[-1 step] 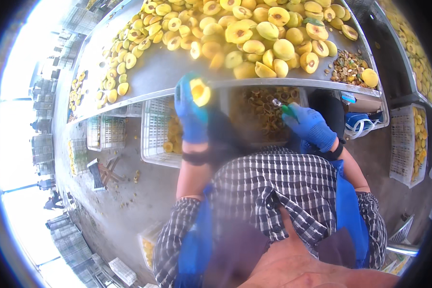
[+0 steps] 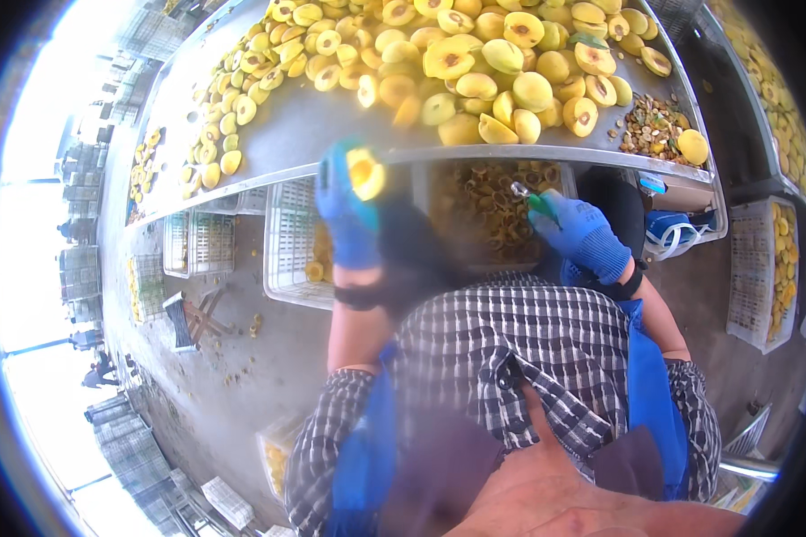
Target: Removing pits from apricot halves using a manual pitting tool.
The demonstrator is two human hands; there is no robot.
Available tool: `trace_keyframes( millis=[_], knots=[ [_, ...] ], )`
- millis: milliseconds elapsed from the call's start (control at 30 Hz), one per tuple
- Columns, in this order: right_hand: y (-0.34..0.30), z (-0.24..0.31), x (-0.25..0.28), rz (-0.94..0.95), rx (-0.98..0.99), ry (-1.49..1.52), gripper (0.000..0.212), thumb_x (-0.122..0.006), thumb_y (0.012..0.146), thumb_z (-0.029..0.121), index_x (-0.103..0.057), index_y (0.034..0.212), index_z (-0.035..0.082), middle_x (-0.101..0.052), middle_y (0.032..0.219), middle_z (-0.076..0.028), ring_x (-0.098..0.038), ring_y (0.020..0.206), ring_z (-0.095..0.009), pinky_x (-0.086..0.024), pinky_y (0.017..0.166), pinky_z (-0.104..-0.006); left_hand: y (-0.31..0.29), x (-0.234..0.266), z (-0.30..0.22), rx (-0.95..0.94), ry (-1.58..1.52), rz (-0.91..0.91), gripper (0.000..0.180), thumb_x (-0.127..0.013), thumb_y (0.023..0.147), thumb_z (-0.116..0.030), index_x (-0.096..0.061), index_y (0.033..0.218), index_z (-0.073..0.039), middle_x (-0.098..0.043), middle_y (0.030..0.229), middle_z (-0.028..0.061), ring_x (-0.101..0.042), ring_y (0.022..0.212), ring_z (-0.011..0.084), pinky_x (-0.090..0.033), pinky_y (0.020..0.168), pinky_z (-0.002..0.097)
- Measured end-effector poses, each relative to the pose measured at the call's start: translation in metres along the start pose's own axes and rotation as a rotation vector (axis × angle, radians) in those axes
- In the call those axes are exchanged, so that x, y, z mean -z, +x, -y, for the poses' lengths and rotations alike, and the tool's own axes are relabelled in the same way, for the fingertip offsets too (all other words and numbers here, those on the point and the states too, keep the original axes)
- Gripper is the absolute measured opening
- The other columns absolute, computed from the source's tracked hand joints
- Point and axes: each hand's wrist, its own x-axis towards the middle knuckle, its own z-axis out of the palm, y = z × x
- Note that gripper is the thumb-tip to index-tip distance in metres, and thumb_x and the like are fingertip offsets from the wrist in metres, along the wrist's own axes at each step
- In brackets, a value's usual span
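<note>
**Fruit half in one glove, green-handled tool in the other, and a gap between them**

The left hand, in a blue glove, has its fingers closed around a yellow fruit half, right by the near edge of the metal table. The cut face shows, but it's kinda blurry, so I can't tell if the middle is fully cleaned out. The right hand, same sort of glove, is wrapped around a green-handled tool with a shiny metal tip poking out toward the left. Tool and fruit aren't touching; they're well apart.

My read: this is the in-between bit of working one piece at a time, either just before a scoop or just after one. If the pit's in there, the next move calls for bringing both hands together, fruit held firm, tip set at the rim of the hollow. If it's already out, it just needs the left fingers to loosen over the right spot.

A big pile of cut fruit sits across the table, with a small heap of pits toward its right end. Below, there's a bin of brownish scraps between the hands and a white crate off to the left.
</note>
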Motion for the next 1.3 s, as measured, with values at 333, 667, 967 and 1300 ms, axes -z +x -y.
trace_keyframes(
  millis=[333,667,967,1300],
  knots=[
    [0.014,0.0,0.005,-0.153,0.073,0.001,0.024,-0.06,0.092,0.028,-0.059,0.106,0.008,-0.064,0.082,-0.018,-0.064,0.077,-0.038,-0.05,0.067,-0.0455,0.073,0.034,0.021,0.359,0.601,0.297,0.042,-0.052,0.093,-0.044,-0.067,0.112,-0.01,-0.067,0.111,0.014,-0.063,0.101,0.0317,-0.049,0.088,0.0403],
    [0.016,0.005,-0.009,0.137,-0.161,0.163,0.026,-0.058,0.092,0.033,-0.057,0.101,0.009,-0.063,0.084,-0.02,-0.063,0.079,-0.04,-0.049,0.07,-0.0493,0.089,-0.073,0.026,0.479,0.511,0.754,0.054,-0.067,0.085,-0.046,-0.061,0.114,-0.001,-0.07,0.095,0.0122,-0.066,0.088,0.0197,-0.052,0.078,0.0324],
    [0.047,0.015,-0.008,0.127,-0.047,0.347,0.024,-0.058,0.093,0.026,-0.056,0.098,0.003,-0.059,0.084,-0.019,-0.059,0.078,-0.038,-0.046,0.067,-0.0449,0.067,-0.062,0.016,0.376,0.15,0.488,0.04,-0.075,0.079,-0.03,-0.062,0.104,-0.002,-0.067,0.1,0.0123,-0.064,0.09,0.0251,-0.051,0.081,0.0339],
    [0.097,0.056,0.013,-0.222,0.013,0.441,0.027,-0.06,0.093,0.023,-0.055,0.109,0.002,-0.063,0.08,-0.016,-0.064,0.071,-0.029,-0.05,0.064,-0.0359,0.027,-0.093,-0.057,0.779,-1.323,0.078,0.047,-0.059,0.092,-0.022,-0.047,0.133,-0.002,-0.057,0.122,0.012,-0.058,0.109,0.0277,-0.049,0.095,0.0393]
  ],
)
